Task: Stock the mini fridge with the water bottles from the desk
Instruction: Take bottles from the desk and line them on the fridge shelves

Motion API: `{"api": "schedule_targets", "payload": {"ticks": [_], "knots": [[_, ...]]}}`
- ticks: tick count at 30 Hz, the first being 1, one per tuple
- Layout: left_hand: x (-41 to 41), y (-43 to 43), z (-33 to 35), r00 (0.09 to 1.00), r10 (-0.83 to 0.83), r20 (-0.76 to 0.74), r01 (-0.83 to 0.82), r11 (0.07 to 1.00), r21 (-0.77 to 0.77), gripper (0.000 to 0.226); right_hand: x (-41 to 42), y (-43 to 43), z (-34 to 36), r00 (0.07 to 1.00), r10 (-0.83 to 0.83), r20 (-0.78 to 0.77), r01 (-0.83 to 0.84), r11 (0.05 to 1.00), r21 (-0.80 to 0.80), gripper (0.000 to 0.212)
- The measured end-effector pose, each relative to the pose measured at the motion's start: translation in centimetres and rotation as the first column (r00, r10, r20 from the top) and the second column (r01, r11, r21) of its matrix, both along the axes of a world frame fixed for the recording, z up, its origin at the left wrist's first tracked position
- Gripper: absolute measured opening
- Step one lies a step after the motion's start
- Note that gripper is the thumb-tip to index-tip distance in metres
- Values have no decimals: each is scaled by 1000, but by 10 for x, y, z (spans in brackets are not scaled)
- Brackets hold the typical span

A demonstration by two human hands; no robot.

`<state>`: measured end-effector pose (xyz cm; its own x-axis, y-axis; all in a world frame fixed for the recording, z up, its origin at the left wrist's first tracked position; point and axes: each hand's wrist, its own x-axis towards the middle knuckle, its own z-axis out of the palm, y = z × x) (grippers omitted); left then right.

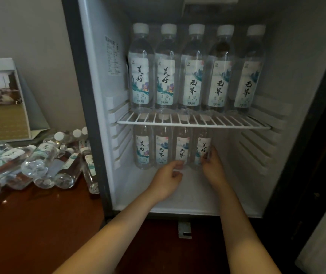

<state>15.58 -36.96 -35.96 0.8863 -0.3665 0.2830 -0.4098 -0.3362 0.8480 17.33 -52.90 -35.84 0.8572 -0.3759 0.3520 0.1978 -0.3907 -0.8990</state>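
Standing on the fridge floor, the fourth water bottle (pixel 202 149) in the lower row has the right hand (pixel 212 167) wrapped round its lower body, fingers curled onto the label. Just left of it, the left hand (pixel 168 175) holds the foot of the third water bottle (pixel 181 149), thumb against the plastic and fingers tucked below.

These look full, so I'd judge each has real weight for its size. The thin clear walls will likely give under a hard squeeze, and the smooth plastic and glossy label may be slippery. A hold round the labelled middle or lower body seems safest, since tall, narrow bottles tip easily when nudged near the cap.

Above, the wire shelf (pixel 193 120) carries five bottles upright in a row. The mini fridge (pixel 98 76) stands open, with room at the right of the lower row. Left of it, a pile of bottles (pixel 39 161) lies on the wooden desk (pixel 39 224), beside a standing brochure card (pixel 2 99).
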Motion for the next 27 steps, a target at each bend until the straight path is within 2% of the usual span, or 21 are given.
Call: {"api": "schedule_targets", "payload": {"ticks": [4,6,10,15,19,23,26,27], "knots": [[-22,20,6,1000,-15,9,15,1000,18,35,-21,27,-4,963,-254,86,257,966,-32,39],[-34,32,8,999,-18,29,19,1000,-10,30,-37,49,3,952,-291,99,291,957,7,25],[-60,68,12,999,22,25,-20,995,-98,20,-60,98,16,993,-85,88,86,996,-3,13],[-85,139,12,979,203,-13,-202,963,-176,29,-70,154,20,995,95,34,-96,995,40,23],[-99,197,8,936,344,-76,-352,920,-173,27,-80,192,19,976,217,-1,-216,975,44,19],[-106,244,-4,882,456,-118,-468,876,-113,28,-89,231,19,941,339,-13,-339,940,35,24],[-113,270,-17,843,516,-151,-528,847,-54,29,-91,257,19,898,438,-52,-440,896,-51,20],[-115,277,-21,830,533,-161,-545,838,-34,29,-90,266,18,883,463,-72,-469,874,-124,16]]}}
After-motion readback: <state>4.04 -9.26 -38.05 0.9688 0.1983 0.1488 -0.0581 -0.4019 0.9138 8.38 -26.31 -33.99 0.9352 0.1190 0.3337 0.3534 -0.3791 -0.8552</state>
